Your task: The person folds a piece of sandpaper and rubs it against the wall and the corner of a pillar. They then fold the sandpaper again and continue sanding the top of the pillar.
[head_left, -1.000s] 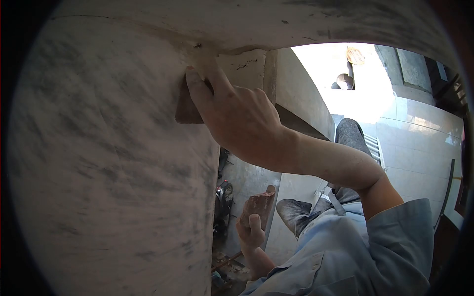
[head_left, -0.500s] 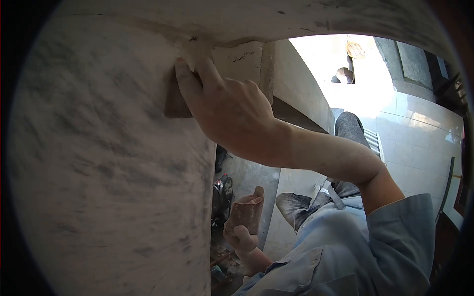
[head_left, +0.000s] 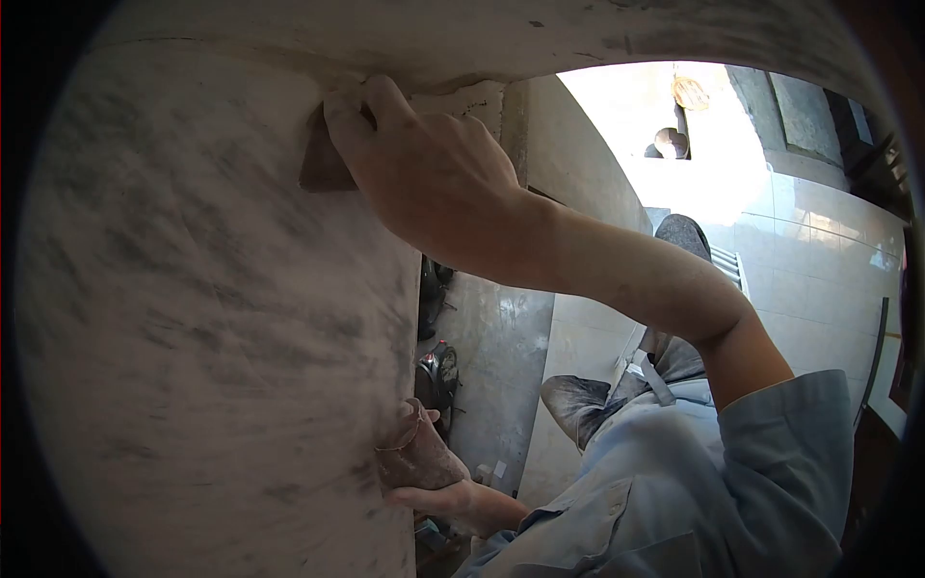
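right now, r hand [head_left: 434, 183]: fingers bent, gripping flat dark-brown rectangular pad [head_left: 321, 166]
pad: flat vs grey-smudged off-white wall surface [head_left: 212, 318], just below its top seam
l hand [head_left: 455, 498]: grasping folded reddish-brown sheet [head_left: 419, 458] btwn thumb & fingers
sheet: overlaps wall's r edge in view; can't tell if touching
edges: wall's r edge runs approx vert. past l hand; curved off-white overhang [head_left: 462, 39] close above r hand
open room: grey floor strip [head_left: 491, 356] btwn wall edge & body; pale glossy tiled floor [head_left: 819, 260] beyond, r side
nr sheet: black obj w/ small red mark [head_left: 440, 374], kind unclear
containers: round pale-topped obj [head_left: 671, 143] in bg glare, too small to tell if pail or what's inside
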A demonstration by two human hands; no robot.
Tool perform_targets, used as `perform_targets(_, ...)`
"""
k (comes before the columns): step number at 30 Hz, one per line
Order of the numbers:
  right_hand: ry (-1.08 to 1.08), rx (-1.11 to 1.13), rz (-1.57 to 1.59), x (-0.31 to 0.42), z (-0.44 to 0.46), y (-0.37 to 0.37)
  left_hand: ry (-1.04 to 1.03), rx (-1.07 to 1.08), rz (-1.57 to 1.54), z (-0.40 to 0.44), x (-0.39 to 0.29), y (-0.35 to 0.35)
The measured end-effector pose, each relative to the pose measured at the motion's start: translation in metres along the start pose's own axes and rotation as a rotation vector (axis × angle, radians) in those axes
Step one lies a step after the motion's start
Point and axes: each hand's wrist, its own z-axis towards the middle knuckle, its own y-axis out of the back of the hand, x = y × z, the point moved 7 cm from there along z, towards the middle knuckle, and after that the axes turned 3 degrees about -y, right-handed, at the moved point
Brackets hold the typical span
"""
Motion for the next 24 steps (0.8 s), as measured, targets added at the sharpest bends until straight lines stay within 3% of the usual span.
perform_targets(6,0.101,-0.051,0.106,0.015,-0.026,-0.001,-0.032,0.075,-0.072,-0.004,0.004,0.004)
perform_targets(9,-0.035,-0.014,0.034,0.000,0.009,-0.001,-0.024,0.090,0.021,-0.005,0.002,0.013)
perform_targets(24,0.090,-0.025,0.104,0.015,-0.031,-0.001,0.077,-0.017,-0.102,0.006,0.001,-0.013)
